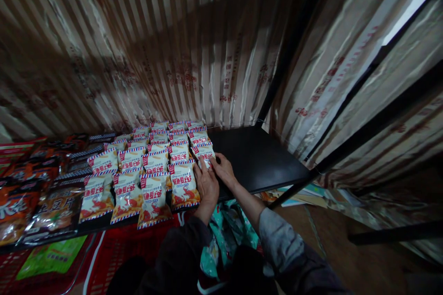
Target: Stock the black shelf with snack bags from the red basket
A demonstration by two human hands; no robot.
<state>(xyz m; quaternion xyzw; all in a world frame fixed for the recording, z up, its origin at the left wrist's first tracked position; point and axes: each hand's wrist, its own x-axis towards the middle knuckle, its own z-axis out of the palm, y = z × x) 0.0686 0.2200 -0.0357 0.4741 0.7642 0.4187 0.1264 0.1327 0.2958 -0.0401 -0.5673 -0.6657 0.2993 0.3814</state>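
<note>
On the black shelf point(256, 156), white snack bags point(155, 193) with red lettering and blue-striped edges stand in close rows. My left hand point(206, 183) presses its fingers on the near left side of one snack bag point(203, 151) in the rightmost row. From the right, my right hand point(224, 169) curls its fingers round the same bag's lower edge. Between them the hands grip it, and its lower part is partly covered by fingers. Just left of my left hand sits the front snack bag point(184, 186) of the neighbouring row.
Dark brown packets point(57, 203) and orange-black packets point(17, 207) fill the shelf's left end. Below are a red basket point(134, 244) with a green packet point(51, 256), and teal packets point(228, 226). Black frame posts point(277, 78) and a printed plastic sheet point(173, 46) enclose the shelf.
</note>
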